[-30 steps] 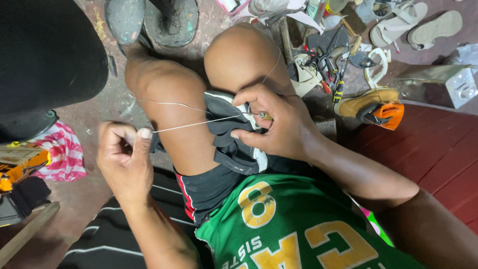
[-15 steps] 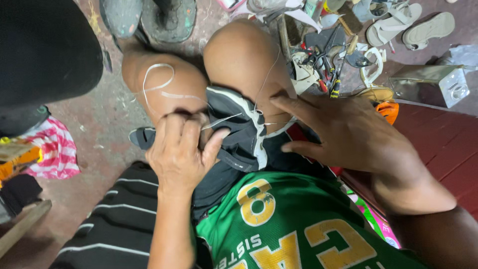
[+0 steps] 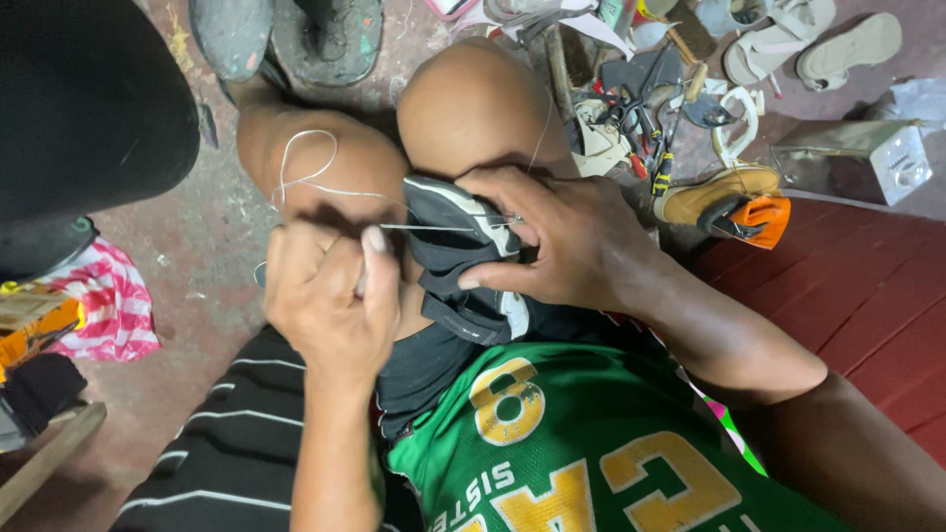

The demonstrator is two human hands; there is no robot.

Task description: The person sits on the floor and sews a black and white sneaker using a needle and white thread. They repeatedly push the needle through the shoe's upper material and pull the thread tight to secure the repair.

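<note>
At frame centre, the right hand [image 3: 572,241] grips a black-and-white shoe [image 3: 458,261]; the left hand [image 3: 330,296] pinches a white thread [image 3: 305,177], closed.

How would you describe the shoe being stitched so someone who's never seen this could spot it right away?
Start at the two bare knees in the middle of the view. Just below them, the right hand presses a black shoe with a white edge against the lap. Unlike the tan shoe and pale sandals on the floor, a white thread runs from it to the left hand.
</note>
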